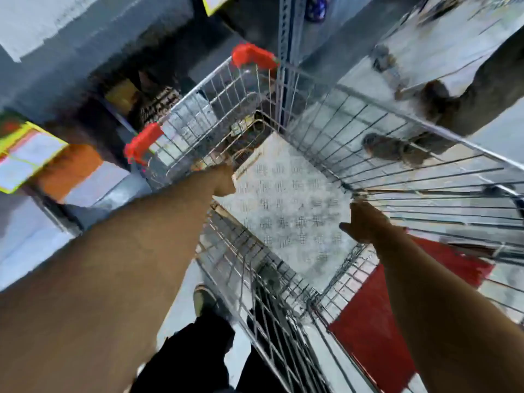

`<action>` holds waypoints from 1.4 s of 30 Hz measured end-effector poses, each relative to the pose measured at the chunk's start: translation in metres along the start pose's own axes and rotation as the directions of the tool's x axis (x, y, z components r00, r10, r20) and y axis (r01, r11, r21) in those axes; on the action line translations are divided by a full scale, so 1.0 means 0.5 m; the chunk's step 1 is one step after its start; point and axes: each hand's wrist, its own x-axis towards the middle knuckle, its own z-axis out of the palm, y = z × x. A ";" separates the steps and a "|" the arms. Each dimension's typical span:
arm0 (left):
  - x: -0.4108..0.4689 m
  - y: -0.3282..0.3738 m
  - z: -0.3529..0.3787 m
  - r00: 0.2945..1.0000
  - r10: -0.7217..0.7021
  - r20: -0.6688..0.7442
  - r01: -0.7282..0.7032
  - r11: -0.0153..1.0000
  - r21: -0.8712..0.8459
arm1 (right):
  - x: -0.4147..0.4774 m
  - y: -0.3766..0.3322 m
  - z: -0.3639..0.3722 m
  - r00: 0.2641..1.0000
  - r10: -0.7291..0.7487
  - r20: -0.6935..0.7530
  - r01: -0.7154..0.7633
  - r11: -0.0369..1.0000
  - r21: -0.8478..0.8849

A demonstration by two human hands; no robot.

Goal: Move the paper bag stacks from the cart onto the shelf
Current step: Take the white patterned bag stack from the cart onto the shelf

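A wire shopping cart [377, 131] with red corner caps fills the middle of the blurred view. Inside it lies a flat stack of white paper bags [286, 205] printed with small dark marks. My left hand [224, 180] is down in the cart at the stack's left edge, fingers curled onto that edge. My right hand [364, 222] is at the stack's right edge, fingers hidden under or behind it, thumb out. Both arms reach in from above. The shelf [122, 97] is the dark unit beyond the cart at the upper left.
A metal shelf upright [286, 32] rises behind the cart. Yellow price tags [25, 157] hang at the left. A red panel [377, 316] sits at the cart's near right. Another person's legs and shoes [442, 109] stand at the upper right. My own shoe [202, 300] is below.
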 end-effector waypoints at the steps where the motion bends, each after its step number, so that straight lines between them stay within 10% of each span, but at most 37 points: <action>1: 0.005 -0.001 -0.003 1.000 -0.018 0.005 0.017 0.999 0.035 | 0.009 0.003 0.005 0.999 0.038 -0.022 -0.038 0.999 0.013; 32: 0.000 -0.071 -0.081 0.995 -0.103 0.013 0.103 0.992 -0.073 | 0.040 0.021 0.030 0.953 0.179 -0.247 -0.007 0.823 0.568; 42: -0.163 -0.104 -0.164 0.998 -0.001 -0.067 -0.044 0.748 -0.662 | -0.113 0.003 -0.081 0.916 0.241 -0.321 0.104 0.630 0.769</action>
